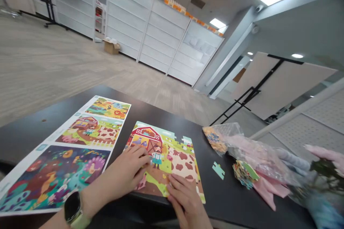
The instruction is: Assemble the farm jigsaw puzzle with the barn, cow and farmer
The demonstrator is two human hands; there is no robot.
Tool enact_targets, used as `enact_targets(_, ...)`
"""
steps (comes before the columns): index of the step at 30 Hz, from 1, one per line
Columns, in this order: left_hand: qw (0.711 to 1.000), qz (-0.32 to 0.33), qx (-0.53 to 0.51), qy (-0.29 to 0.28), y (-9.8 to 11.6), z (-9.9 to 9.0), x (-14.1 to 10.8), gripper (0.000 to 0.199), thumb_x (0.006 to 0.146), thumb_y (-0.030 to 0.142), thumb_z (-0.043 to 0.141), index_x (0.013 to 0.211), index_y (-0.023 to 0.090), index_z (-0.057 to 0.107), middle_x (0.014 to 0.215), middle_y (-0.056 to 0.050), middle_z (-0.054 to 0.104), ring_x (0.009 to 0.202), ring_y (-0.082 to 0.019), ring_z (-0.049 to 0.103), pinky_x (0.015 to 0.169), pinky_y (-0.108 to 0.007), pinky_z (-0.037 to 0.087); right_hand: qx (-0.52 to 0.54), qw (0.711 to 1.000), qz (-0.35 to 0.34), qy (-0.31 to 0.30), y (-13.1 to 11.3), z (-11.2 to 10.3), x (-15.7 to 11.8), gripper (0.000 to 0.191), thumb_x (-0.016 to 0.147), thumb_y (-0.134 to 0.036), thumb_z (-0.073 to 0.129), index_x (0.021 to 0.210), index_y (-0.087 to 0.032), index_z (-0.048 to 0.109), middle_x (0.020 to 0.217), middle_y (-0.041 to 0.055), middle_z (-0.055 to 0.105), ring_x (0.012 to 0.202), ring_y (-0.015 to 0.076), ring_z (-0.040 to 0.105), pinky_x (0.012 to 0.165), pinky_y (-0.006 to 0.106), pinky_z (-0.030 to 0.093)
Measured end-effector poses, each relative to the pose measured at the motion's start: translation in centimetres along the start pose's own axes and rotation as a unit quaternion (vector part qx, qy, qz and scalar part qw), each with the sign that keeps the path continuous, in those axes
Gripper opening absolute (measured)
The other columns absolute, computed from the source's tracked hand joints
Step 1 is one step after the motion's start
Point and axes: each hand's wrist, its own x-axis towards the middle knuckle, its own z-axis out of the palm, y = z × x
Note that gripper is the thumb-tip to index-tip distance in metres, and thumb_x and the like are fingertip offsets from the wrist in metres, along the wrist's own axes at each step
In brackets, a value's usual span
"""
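A farm jigsaw puzzle (pixel 161 150), showing a red barn, a farmer and a spotted cow, lies on the black table. Its top edge has a notch where a piece is absent. My left hand (pixel 134 166) rests on the puzzle's left side, fingers bent and laid against the surface. Over the lower edge, my right hand (pixel 185 196) lies with its fingers stretched on the pieces. Neither hand shows anything lifted. Right of the puzzle is one loose light-green puzzle piece (pixel 218 170). Part of the puzzle's lower left is hidden by my left hand.
On the left lies a printed picture sheet (pixel 115 143) with three scenes. To the right are a pile of puzzle pieces (pixel 245 174), a clear bag of pieces (pixel 215 141) and a pink cloth (pixel 270 189). White shelves (pixel 166 39) stand beyond the black table (pixel 215 200).
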Motion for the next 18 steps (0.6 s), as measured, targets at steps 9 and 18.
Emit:
enact_targets(9, 0.999, -0.004, 0.002, -0.036, -0.1, -0.3, -0.1, 0.021, 0.095, 0.011, 0.045, 0.099, 0.023, 0.063, 0.112, -0.007, 0.062, 0.107, -0.026, 0.057, 0.093, -0.041, 0.047, 0.075, 0.971, 0.126, 0.187, 0.4, -0.1, -2.1, 0.017, 0.093, -0.018, 0.055, 0.108, -0.024, 0.062, 0.119, 0.012, 0.072, 0.113, 0.0274, 0.07, 0.094, 0.039, 0.059)
enact_targets(18, 0.991, 0.098, 0.085, -0.022, 3.2, 2.7, -0.3, 0.035, 0.085, 0.009, 0.055, 0.115, 0.025, 0.062, 0.136, -0.005, 0.064, 0.126, -0.029, 0.056, 0.107, -0.046, 0.046, 0.106, 0.91, 0.272, 0.295, 3.0, 0.6, -4.4, 0.017, 0.1, -0.026, 0.048, 0.104, -0.023, 0.064, 0.112, 0.0101, 0.071, 0.105, 0.0252, 0.07, 0.088, 0.036, 0.059)
